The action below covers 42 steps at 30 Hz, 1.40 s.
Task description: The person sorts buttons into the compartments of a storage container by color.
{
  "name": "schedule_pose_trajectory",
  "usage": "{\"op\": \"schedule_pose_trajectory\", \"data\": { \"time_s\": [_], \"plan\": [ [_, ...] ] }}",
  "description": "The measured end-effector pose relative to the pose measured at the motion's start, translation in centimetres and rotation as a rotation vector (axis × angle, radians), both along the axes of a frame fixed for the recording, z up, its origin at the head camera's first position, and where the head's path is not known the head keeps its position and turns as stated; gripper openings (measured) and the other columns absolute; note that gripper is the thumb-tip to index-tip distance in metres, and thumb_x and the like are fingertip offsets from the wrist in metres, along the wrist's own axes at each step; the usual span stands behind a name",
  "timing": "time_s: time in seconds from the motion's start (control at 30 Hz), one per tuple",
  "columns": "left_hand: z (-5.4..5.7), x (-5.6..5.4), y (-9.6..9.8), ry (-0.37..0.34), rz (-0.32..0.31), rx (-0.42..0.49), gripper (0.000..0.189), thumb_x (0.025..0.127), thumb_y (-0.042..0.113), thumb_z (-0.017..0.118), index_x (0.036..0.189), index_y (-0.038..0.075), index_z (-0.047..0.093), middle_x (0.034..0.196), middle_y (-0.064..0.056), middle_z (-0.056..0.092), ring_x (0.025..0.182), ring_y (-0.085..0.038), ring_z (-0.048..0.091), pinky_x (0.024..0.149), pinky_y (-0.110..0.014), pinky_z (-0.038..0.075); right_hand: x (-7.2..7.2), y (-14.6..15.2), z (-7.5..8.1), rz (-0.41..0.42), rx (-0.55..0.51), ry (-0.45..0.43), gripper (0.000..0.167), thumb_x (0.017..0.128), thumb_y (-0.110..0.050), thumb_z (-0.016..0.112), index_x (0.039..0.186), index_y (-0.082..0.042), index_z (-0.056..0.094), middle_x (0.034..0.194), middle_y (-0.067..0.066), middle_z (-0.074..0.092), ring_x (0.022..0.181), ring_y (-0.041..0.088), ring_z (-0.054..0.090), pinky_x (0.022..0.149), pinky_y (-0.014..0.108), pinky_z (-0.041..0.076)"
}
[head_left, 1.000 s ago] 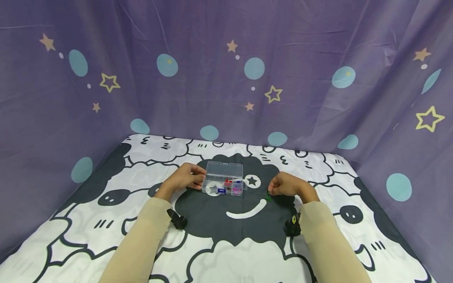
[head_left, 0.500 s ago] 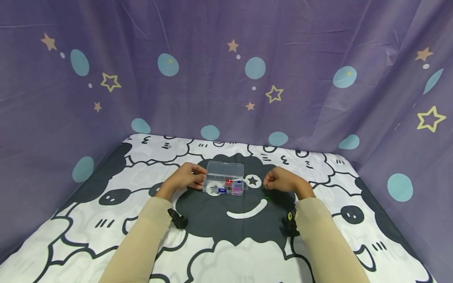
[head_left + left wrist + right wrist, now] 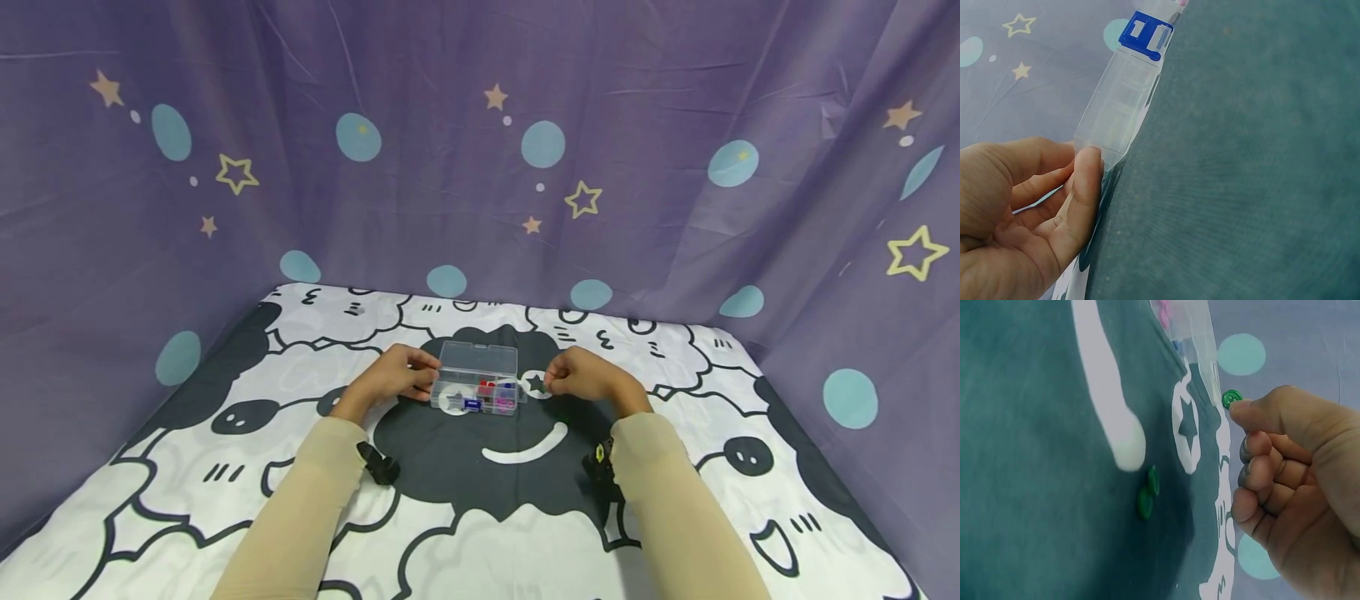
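A clear plastic compartment box (image 3: 454, 388) lies on the dark patch of the cloth, its lid (image 3: 477, 358) swung up at the back. Inside its right half are red, pink and blue small pieces, and a blue piece (image 3: 1146, 35) sits at the front wall. My left hand (image 3: 386, 382) holds the box's left end between thumb and fingers. To the right of the box, my right hand (image 3: 588, 375) is raised above the cloth. It pinches a green button (image 3: 1232, 398) at its fingertips. Two more green buttons (image 3: 1145, 502) lie on the cloth in the right wrist view.
A cartoon-printed cloth (image 3: 517, 550) in black and white covers the surface. Purple curtains (image 3: 450, 192) with stars and ovals hang behind it and at both sides. A black wrist device (image 3: 378, 464) sits by the left cuff, another (image 3: 600, 464) by the right.
My right hand has lifted from the green buttons on the cloth and moved left toward the box. The left hand keeps its hold on the box.
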<state>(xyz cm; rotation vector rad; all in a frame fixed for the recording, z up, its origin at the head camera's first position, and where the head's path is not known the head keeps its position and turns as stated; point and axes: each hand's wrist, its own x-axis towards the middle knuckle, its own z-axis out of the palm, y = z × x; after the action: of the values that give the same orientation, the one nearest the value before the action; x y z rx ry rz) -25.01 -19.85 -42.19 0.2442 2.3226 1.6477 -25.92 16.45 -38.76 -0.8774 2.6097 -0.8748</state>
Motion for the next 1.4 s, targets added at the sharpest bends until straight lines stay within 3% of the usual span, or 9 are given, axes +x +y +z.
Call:
{"op": "schedule_pose_trajectory", "data": {
  "time_s": [0.33,0.77,0.97,1.2,1.4],
  "plan": [
    [-0.3,-0.2,0.0,-0.002,-0.004,0.008,0.026,0.1,0.002,0.066,0.125,-0.007,0.067,0.102,-0.019,0.064,0.075,-0.022,0.07,0.071,-0.037,0.066,0.0,-1.9,0.0,-0.023,0.012,0.004,0.007,0.093,-0.008,0.07,0.091,-0.008,0.076,0.078,-0.005,0.067,0.07,0.011,0.054,0.066,0.026,0.048],
    [-0.1,0.0,-0.1,0.008,-0.009,0.01,0.028,0.1,0.001,0.065,0.126,-0.008,0.066,0.103,-0.019,0.065,0.075,-0.021,0.071,0.07,-0.037,0.066,0.4,-4.6,1.0,0.033,-0.046,-0.02,0.014,0.099,-0.006,0.063,0.097,0.0,0.075,0.074,0.003,0.064,0.06,0.011,0.049,0.056,0.026,0.045],
    [0.0,0.0,0.0,0.01,-0.006,0.006,0.027,0.1,0.001,0.065,0.125,-0.007,0.067,0.103,-0.019,0.065,0.074,-0.021,0.071,0.07,-0.037,0.066,0.3,-6.2,1.2,0.042,-0.042,-0.012,0.013,0.099,-0.007,0.064,0.099,-0.001,0.076,0.084,0.009,0.07,0.066,0.012,0.051,0.061,0.026,0.046],
    [0.1,0.0,0.0,-0.005,0.002,0.009,0.027,0.099,0.002,0.066,0.125,-0.006,0.067,0.103,-0.019,0.065,0.075,-0.022,0.07,0.07,-0.037,0.066,0.2,-8.2,1.2,0.079,-0.015,0.058,0.01,0.097,-0.006,0.067,0.094,-0.006,0.076,0.082,-0.002,0.07,0.067,0.01,0.054,0.063,0.024,0.05],
    [0.0,-0.2,0.1,-0.003,0.005,0.011,0.027,0.099,0.001,0.065,0.125,-0.008,0.067,0.102,-0.018,0.065,0.074,-0.02,0.07,0.069,-0.036,0.066,0.3,-9.8,1.3,0.107,-0.033,0.071,0.009,0.096,-0.005,0.068,0.093,-0.005,0.076,0.085,0.0,0.073,0.071,0.008,0.061,0.064,0.023,0.054]
  ]
}}
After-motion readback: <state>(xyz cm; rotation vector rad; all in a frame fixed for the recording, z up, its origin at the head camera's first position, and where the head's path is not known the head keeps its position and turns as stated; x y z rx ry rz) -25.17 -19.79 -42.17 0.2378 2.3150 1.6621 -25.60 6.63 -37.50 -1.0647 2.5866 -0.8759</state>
